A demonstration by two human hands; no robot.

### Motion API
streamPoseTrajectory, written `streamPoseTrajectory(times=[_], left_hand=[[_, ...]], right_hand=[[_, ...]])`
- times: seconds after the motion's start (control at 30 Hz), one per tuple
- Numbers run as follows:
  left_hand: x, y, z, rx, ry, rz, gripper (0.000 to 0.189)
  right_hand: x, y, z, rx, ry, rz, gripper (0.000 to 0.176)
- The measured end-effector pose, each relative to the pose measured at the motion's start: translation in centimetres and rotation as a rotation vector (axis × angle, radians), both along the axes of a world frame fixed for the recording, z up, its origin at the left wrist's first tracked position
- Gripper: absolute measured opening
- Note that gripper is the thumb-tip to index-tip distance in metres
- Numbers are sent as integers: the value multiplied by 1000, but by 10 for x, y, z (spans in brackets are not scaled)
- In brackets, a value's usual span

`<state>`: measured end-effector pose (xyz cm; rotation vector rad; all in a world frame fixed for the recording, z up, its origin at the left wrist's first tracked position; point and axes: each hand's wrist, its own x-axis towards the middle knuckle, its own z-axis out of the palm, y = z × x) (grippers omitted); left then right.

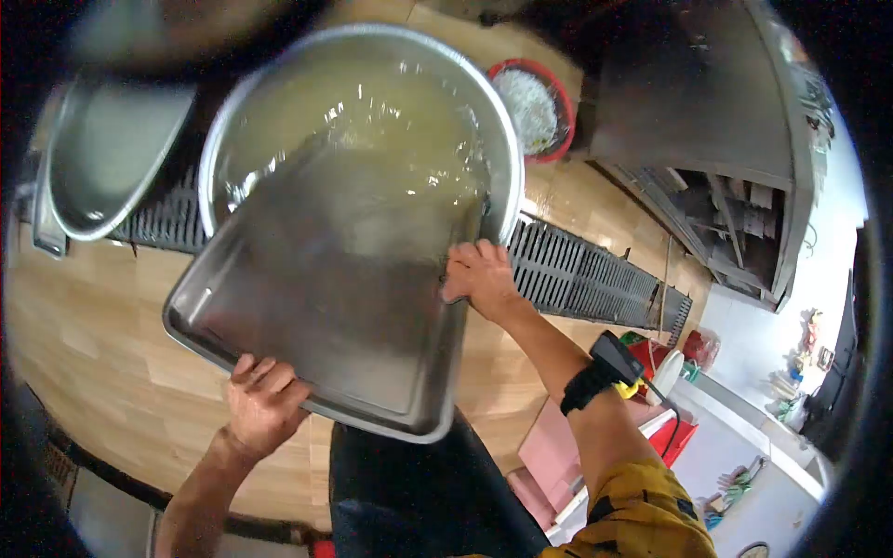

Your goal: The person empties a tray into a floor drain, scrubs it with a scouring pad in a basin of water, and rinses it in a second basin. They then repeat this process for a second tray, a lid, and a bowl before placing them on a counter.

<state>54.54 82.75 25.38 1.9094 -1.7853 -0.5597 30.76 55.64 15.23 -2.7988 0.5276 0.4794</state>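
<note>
A rectangular metal tray (pixel 344 325) is tilted, its far end down in a large round metal basin (pixel 516 177) of cloudy yellowish water. My left hand (pixel 265 400) is closed round the tray's near edge, at the lower left. On the right side rim, my right hand (pixel 481 279) grips the tray close to the basin's edge, with a black strap and device on that forearm. The tray's far edge is hidden under the water.
A second metal basin (pixel 112 158) holds liquid at the left. A red basin (pixel 569 112) with white contents sits beyond the large one. A floor drain grate (pixel 595 279) runs behind. Metal shelving (pixel 698 121) stands at the right, near pink and red items.
</note>
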Motion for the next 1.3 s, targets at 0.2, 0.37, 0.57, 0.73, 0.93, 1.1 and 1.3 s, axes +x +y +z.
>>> streamPoseTrajectory(times=[0.2, 0.37, 0.57, 0.73, 0.93, 1.1, 1.3], left_hand=[[58, -102, 133, -61, 83, 146, 22], [97, -127, 223, 51, 448, 680, 31], [114, -59, 222, 61, 639, 1157, 33], [122, 40, 115, 18, 1064, 1394, 45], [121, 91, 30, 11, 1185, 1537, 42], [135, 136, -25, 86, 1311, 1565, 40], [126, 153, -43, 59, 1392, 1535, 43]], right_hand=[[22, -60, 95, 96, -368, -301, 26], [81, -101, 173, 80, -664, -558, 38], [96, -98, 179, 466, -618, -774, 19], [62, -37, 31, 1118, -517, -986, 10], [13, -46, -110, 1140, 233, -794, 34], [-28, -90, -240, 814, 51, -1039, 33], [40, 1, -197, 1223, -308, -1372, 32]])
